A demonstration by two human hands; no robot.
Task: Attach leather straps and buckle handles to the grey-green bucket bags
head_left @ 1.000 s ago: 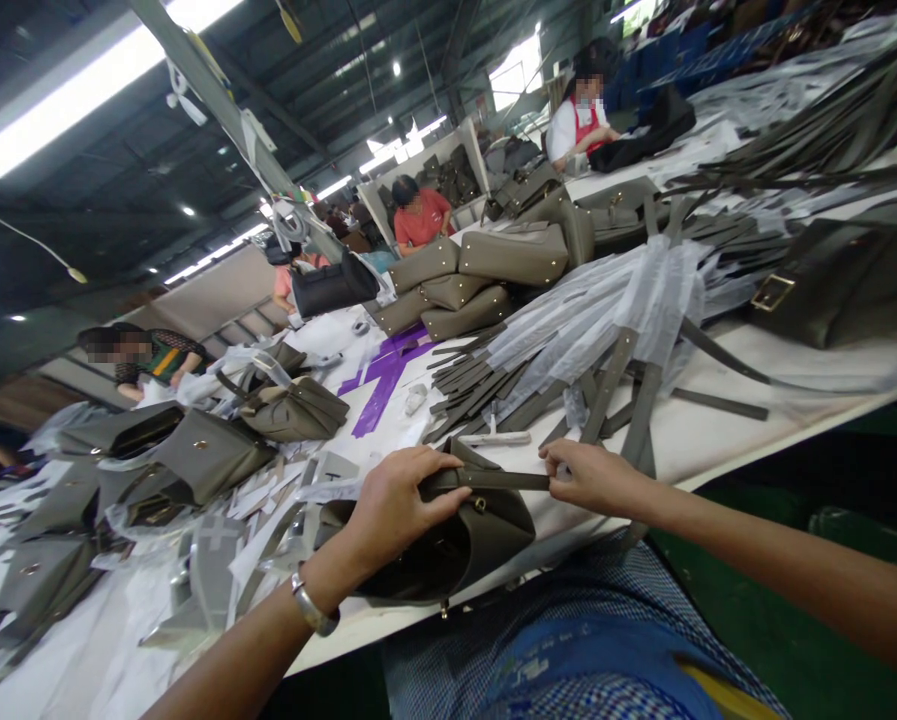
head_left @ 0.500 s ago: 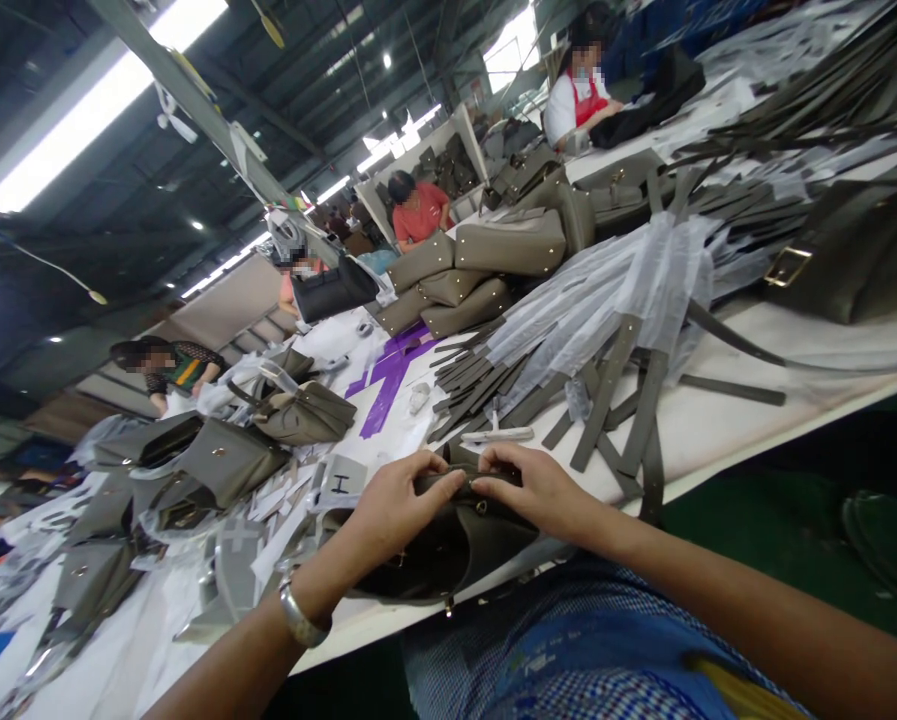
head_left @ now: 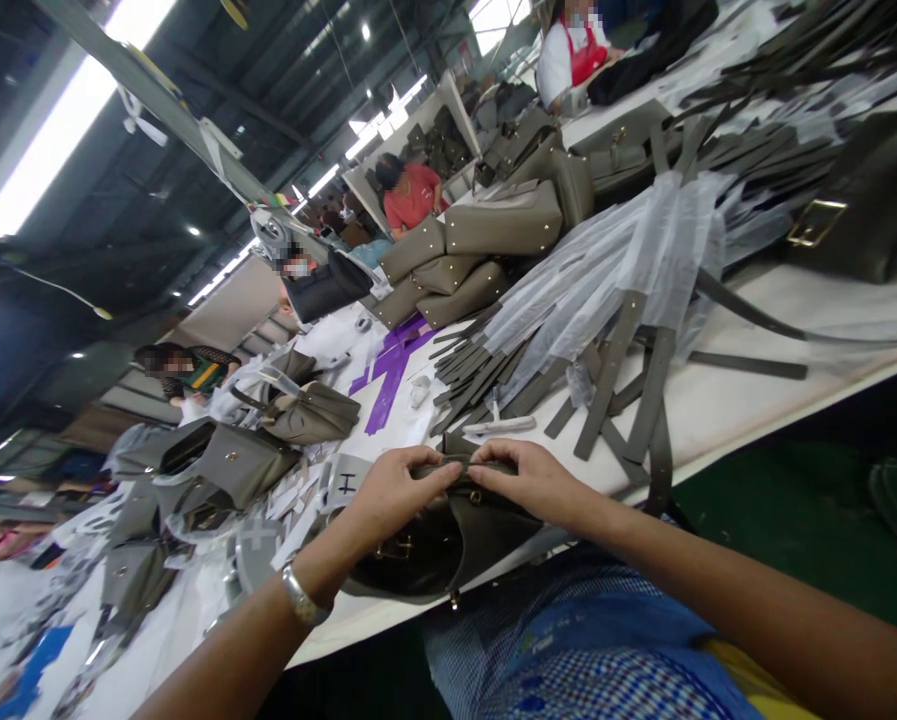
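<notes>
An olive-grey handbag (head_left: 493, 540) lies at the table's front edge, its dark mouth facing me and gold fittings showing. My left hand (head_left: 403, 490) pinches the bag's upper edge between thumb and fingers. Close beside it, my right hand (head_left: 527, 480) grips the same edge, thumb tip almost meeting the left thumb. Just below the right thumb sits a small gold fitting (head_left: 475, 497) on the bag. Behind my hands lies a pale-handled tool (head_left: 500, 425).
Olive straps (head_left: 605, 375), partly in clear plastic wrap, spread over the table (head_left: 755, 310) to the right. More handbags (head_left: 504, 220) are stacked behind. Other bags (head_left: 245, 455) and purple strips (head_left: 389, 385) lie left. Several people, one in red (head_left: 412, 195), sit farther back.
The view has shifted slightly. Both hands keep hold of the bag's edge, with the thumbs a little differently placed; the bag has barely moved.
</notes>
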